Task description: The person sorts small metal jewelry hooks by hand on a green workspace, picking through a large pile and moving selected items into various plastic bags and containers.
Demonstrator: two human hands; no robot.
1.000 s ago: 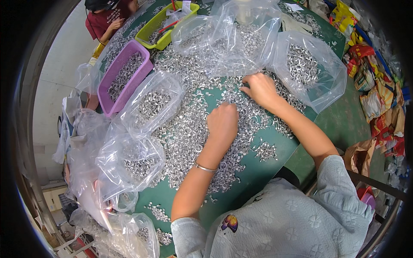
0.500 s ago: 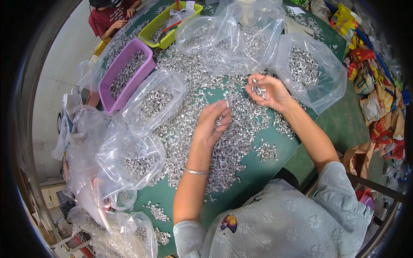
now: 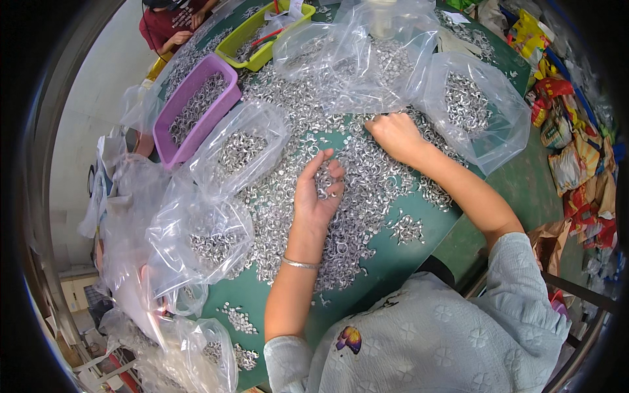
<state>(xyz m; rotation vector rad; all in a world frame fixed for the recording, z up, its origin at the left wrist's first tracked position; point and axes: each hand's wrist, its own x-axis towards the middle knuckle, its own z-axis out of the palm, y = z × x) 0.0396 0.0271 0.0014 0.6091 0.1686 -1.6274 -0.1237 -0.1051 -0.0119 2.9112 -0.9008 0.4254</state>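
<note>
Small curved, silvery metal pieces [image 3: 350, 232] lie in a broad heap under and between both hands. My left hand [image 3: 313, 200] is turned palm up above the heap, its fingers curled around several of these pieces, which show in the palm. Further off and to the right, my right hand [image 3: 398, 137] faces back-side up, low over the heap's far part. Its fingers are bent under, and whatever they hold is hidden. Just beyond it lies a clear plastic bag [image 3: 504, 128] with more metal pieces inside.
Left of the heap are a purple basket [image 3: 226, 101] and a yellow-green basket [image 3: 304, 14], with clear bags [image 3: 196, 167] of metal pieces nearer. A co-worker's hand [image 3: 180, 37] is at the far left. Colourful packaging [image 3: 576, 170] lines the right side beyond the green table [image 3: 419, 249].
My right hand has rolled from palm up, with metal pieces showing, to back-side up. My left hand has turned its palm upward, revealing the pieces in it.
</note>
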